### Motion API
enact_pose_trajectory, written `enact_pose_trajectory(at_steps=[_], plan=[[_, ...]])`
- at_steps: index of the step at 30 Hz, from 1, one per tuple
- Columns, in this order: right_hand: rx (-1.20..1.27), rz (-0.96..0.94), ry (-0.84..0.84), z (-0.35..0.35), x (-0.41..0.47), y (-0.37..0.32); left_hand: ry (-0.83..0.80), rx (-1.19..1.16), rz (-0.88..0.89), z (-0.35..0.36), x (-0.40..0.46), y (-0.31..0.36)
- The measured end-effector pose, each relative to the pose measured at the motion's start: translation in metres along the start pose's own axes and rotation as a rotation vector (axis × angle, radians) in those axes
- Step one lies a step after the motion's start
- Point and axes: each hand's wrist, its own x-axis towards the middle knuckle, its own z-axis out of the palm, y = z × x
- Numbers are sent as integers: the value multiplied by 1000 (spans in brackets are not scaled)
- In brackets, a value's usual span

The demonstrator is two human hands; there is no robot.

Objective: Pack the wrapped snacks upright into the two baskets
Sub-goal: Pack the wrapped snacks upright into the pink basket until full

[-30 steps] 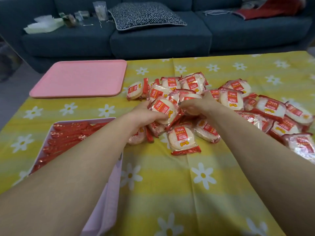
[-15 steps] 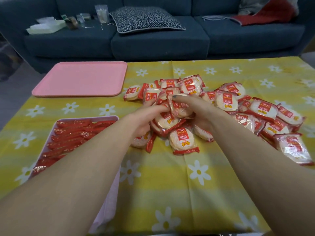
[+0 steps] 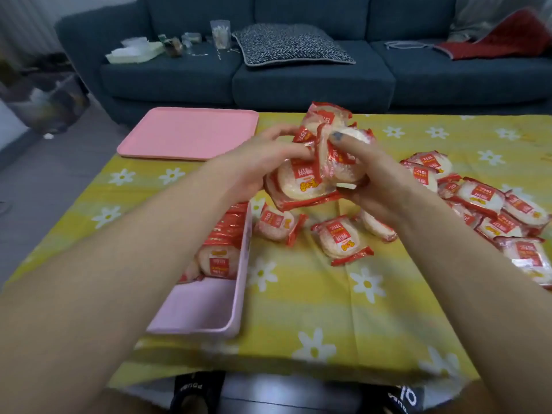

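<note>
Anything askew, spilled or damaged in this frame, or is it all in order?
Nothing looks damaged or spilled. The loose snack packets lie in an untidy heap on the yellow tablecloth, as unpacked stock would. Both hands, left hand and right hand, hold a bunch of packets between them above the table. The pink basket holds upright packets.

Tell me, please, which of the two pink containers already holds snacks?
The near pink basket by the left forearm: wrapped snacks stand in a row inside. The flat pink tray farther back holds none.
</note>
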Motion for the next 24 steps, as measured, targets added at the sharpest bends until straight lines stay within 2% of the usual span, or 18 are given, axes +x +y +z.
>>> enact_pose_trajectory(at_steps=[5, 9, 13, 16, 18, 21, 24], plan=[[73, 5, -169, 65, -52, 11, 10, 80, 31, -58, -88, 6], [-14, 52, -274, 111, -73, 43, 31, 89, -16, -104, -144, -26], [-402, -36, -291, 137, -85, 75, 15, 291, 10, -134, -167, -74], [-948, -302, -251, 137, -84, 89, 9, 485, 63, -135, -162, -100], [-1188, -394, -267, 134, -79, 94, 6, 592, 78, -135, -160, -107], [-1152, -283, -311, 125, -68, 94, 156, 848, 75, -140, -156, -105], [-1093, -180, -337, 117, -63, 96, 324, 710, -88, -146, -152, -102]])
